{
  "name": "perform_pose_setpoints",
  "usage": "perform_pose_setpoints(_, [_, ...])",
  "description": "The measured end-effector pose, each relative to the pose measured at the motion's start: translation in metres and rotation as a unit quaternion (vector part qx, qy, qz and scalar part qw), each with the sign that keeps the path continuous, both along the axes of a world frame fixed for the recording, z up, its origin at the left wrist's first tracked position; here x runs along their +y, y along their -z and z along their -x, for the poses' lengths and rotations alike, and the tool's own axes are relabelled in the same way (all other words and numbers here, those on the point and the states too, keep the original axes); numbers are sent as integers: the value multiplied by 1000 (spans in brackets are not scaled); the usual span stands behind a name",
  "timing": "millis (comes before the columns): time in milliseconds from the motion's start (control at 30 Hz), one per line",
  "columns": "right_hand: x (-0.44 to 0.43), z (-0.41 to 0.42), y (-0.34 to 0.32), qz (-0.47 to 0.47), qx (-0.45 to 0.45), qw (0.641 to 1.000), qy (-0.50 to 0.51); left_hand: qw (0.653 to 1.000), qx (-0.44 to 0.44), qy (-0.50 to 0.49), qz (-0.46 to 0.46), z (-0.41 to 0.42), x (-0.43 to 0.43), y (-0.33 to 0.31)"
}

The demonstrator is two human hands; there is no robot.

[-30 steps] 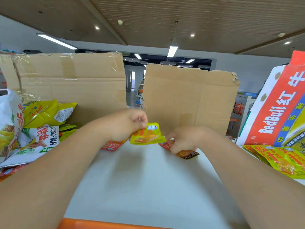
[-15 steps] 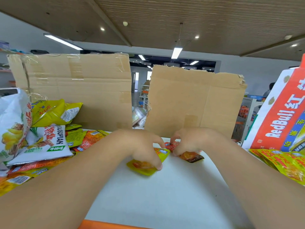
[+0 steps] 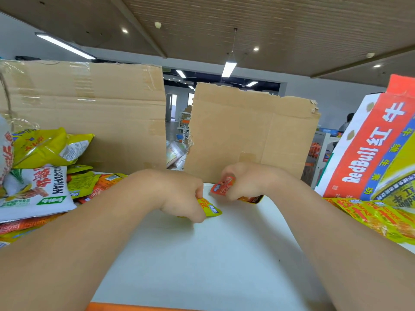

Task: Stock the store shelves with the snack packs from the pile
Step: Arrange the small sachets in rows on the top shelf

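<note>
Left hand: the left hand (image 3: 179, 194) lies at 12 o'clock of the white surface (image 3: 202, 254), knuckles up, forearm coming in from 8 o'clock.
Left fingers: the fingers (image 3: 195, 212) are curled down and clamped on the yellow snack pack (image 3: 210, 208), which they pinch at its near edge.
Yellow snack pack: it lies flat on the surface, half hidden under the left hand. Its free corner points to 4 o'clock.
Right hand: the right hand (image 3: 244, 182) is just beside the left one, at its 2 o'clock, forearm coming in from 4 o'clock.
Right fingers: they are curled and clamped on the red snack pack (image 3: 221, 187), which is held tilted, clear of the surface.
Dark pack: a dark pack (image 3: 252, 198) shows from under the right hand, at its 5 o'clock. Whether the hand touches it cannot be told.
Pile: the pile (image 3: 45, 187) of yellow, white and orange packs lies at 9 o'clock of the surface, well apart from both hands.
Yellow bags: more yellow bags (image 3: 370, 216) lie at 3 o'clock of the surface.
Carton: a RedBull carton (image 3: 368, 158) leans behind these bags.
Cardboard: a wide cardboard sheet (image 3: 89, 113) stands at 11 o'clock and a torn cardboard sheet (image 3: 247, 135) at 1 o'clock, with a gap between them.
</note>
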State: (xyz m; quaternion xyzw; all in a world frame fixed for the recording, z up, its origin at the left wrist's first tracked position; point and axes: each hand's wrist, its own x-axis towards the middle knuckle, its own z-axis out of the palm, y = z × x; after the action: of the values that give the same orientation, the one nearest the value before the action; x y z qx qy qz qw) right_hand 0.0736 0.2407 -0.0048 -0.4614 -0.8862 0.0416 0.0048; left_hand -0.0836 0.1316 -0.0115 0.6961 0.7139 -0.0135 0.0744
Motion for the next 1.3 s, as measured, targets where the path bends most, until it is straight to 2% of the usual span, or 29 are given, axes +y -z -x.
perform_pose_setpoints(167, [-3,-29,-30,-4,207,978,38,995,-40,38,-78,-16,-2,5])
perform_pose_setpoints(267, [-10,-60,-43,-4,287,957,47,989,-51,62,-127,-28,-3,1])
perform_pose_setpoints(467, [-24,-152,-50,-45,332,940,68,961,-95,113,-234,-81,-3,-13])
perform_pose_setpoints(600, [-33,-228,-49,-67,351,930,84,949,-104,131,-266,-145,2,-27])
perform_pose_setpoints(800, [-42,-354,-35,-66,346,927,131,963,3,155,-220,-254,12,-25])
perform_pose_setpoints(967, [-44,-443,-20,-39,351,928,120,959,2,158,-234,-333,20,-31])
perform_pose_setpoints(1167, [-45,-505,-6,-25,346,931,113,943,26,158,-292,-406,27,-22])
perform_pose_setpoints(1300, [-34,-521,-5,-4,347,932,104,928,-25,162,-335,-426,33,-15])
